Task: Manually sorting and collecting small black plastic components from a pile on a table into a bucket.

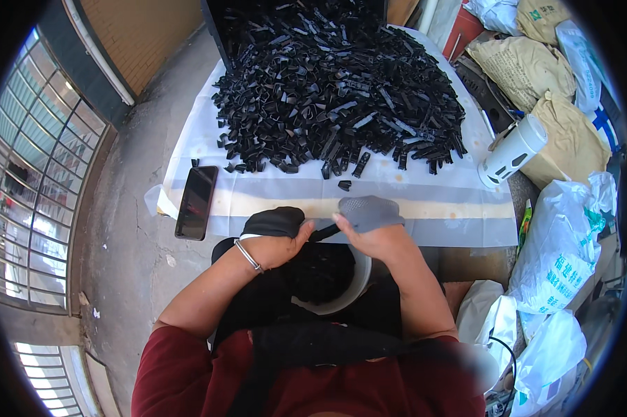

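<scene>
A short black plastic strip [323, 233] spans the gap between my two hands, just off the table's near edge. My left hand [274, 236], its fingers covered by a black glove and its thumb bare, is closed on the strip's left end. The other end is pinched by my right hand [372, 226], which wears a grey covering over the fingers. Below my hands, a white bucket [360, 276] in my lap holds many black pieces [318, 272]. A big heap of similar black plastic pieces [327, 97] covers the table's far half. One loose piece [344, 185] lies nearer my hands.
On the white-covered table [459, 205], a dark phone [196, 201] lies at the left and a white tumbler [513, 150] stands at the right edge. Stuffed sacks [555, 247] crowd the right side. A barred metal gate [44, 167] stands at the left.
</scene>
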Motion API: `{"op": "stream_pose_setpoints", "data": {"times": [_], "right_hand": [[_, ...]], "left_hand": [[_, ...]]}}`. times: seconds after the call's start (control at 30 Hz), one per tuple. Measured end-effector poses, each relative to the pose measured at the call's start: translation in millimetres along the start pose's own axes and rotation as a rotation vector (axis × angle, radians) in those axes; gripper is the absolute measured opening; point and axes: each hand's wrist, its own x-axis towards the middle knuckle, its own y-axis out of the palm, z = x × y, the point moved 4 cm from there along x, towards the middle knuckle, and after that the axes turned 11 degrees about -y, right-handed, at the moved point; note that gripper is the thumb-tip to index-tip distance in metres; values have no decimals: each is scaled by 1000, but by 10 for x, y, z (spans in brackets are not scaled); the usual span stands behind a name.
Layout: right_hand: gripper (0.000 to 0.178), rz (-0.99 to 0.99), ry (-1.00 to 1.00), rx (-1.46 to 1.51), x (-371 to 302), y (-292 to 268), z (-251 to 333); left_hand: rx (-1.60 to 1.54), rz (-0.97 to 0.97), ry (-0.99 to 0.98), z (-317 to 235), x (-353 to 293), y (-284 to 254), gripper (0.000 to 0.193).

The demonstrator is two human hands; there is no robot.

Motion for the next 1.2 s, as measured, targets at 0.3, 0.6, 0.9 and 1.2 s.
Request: {"op": "stream_pose_setpoints", "data": {"times": [0.3,0.6,0.9,1.2], "right_hand": [[20,-127,155,-394,266,-85,-571],[23,-390,-54,-146,-103,-154,-358],[24,-127,-225,108,-44,22,333],[25,-269,-157,215,-96,0,231]], "left_hand": [[-47,-269,141,-318,811,360,17],[-206,-91,52,-149,413,139,19],[-456,347,50,44,33,73,23],[-788,59,-318,94,-96,119,39]]}}
